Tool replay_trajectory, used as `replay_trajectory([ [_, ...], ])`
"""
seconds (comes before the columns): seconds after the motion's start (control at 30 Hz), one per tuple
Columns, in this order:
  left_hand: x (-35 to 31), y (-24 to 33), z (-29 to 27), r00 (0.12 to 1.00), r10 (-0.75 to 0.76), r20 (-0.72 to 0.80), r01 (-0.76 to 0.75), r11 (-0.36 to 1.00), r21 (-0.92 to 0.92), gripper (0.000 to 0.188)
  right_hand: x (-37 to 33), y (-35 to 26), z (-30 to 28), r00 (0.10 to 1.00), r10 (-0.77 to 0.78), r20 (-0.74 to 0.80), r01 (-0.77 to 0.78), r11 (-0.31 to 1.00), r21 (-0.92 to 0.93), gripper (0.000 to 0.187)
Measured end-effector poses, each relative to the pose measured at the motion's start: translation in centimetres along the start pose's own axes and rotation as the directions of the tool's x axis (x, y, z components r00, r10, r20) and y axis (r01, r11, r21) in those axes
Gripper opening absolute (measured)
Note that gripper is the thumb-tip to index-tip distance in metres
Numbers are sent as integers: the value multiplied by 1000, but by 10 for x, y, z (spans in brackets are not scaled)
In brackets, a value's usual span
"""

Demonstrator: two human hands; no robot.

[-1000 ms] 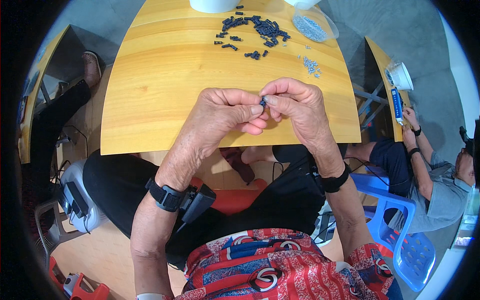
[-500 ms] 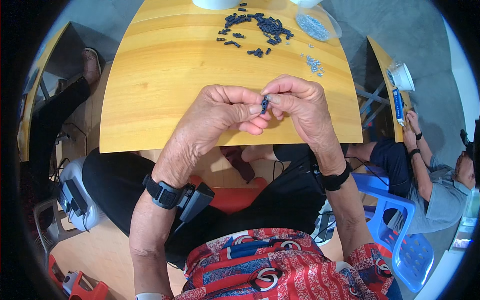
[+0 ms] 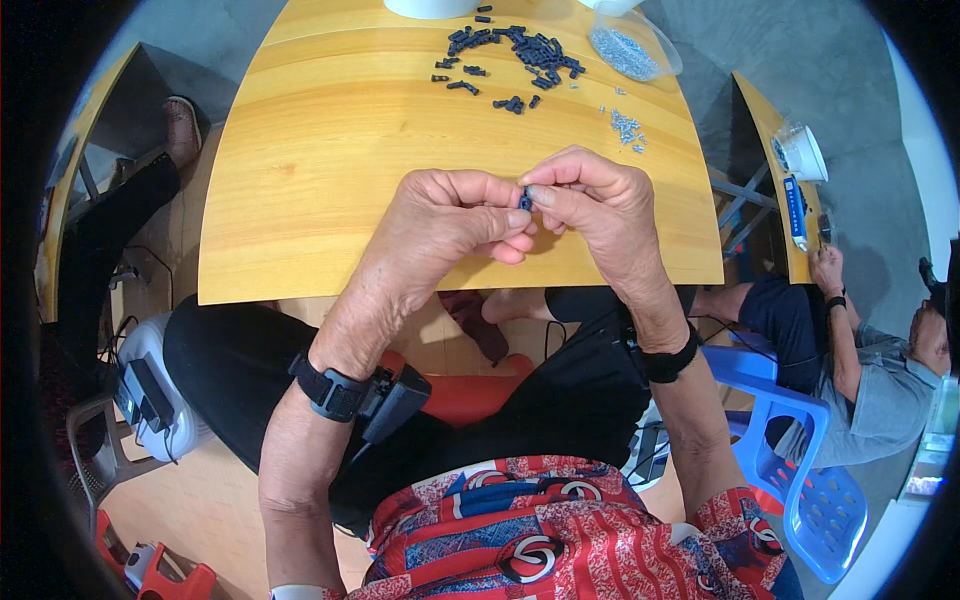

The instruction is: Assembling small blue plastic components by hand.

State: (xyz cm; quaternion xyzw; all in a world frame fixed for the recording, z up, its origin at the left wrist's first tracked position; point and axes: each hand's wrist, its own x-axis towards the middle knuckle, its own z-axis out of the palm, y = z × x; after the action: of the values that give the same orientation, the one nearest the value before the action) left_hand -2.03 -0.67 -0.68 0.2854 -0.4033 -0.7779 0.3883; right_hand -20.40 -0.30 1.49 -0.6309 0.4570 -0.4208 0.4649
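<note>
Between my two hands, over the near part of the wooden table, is a small black plastic part (image 3: 525, 201). My left hand (image 3: 455, 215) pinches its lower end between thumb and index finger. Thumb and index finger of my right hand (image 3: 590, 200) close on its upper end, covering much of it. Farther back lies a loose pile of similar black plastic parts (image 3: 540, 52), with several strays around it. To the right of the pile is a small scatter of silver metal pieces, apparently screws (image 3: 627, 128).
A clear plastic tub (image 3: 660, 55) full of small silver pieces stands at the table's far right. A white container (image 3: 432, 6) is at the far edge. To the right, another person (image 3: 870, 375) sits by a blue plastic chair (image 3: 790, 430) at a second table (image 3: 775, 150).
My fingers have shifted slightly on the black part, and less of it shows now. The person on the right has moved their hands. The pile and the screws stay put.
</note>
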Motion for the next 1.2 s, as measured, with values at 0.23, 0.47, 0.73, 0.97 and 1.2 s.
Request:
replay_trajectory([
  [0.23, 1, -1, 3, 998, 18, -56, -16, 999, 31, 14, -2, -4, 2, 999, -28, -39, 22, 988, -150, 10],
  [0.47, 2, -2, 6, 996, -14, -85, 23, 994, 104, 14, -10, -8, -3, 972, -232, 32, 219, 854, -472, 31],
  [0.73, 4, -7, 8, 998, 46, -50, -35, 981, 191, 13, -12, -27, -10, 829, -416, 374, 529, 367, -765, 29],
  [0.97, 2, -8, 13, 992, 91, -86, -67, 966, 250, 9, -18, -27, -4, 761, -424, 491, 589, 132, -797, 17],
  [1.2, 0, -6, 25, 996, -4, -89, 20, 984, 179, 17, -9, -27, -13, 703, -454, 548, 622, 17, -783, 18],
])
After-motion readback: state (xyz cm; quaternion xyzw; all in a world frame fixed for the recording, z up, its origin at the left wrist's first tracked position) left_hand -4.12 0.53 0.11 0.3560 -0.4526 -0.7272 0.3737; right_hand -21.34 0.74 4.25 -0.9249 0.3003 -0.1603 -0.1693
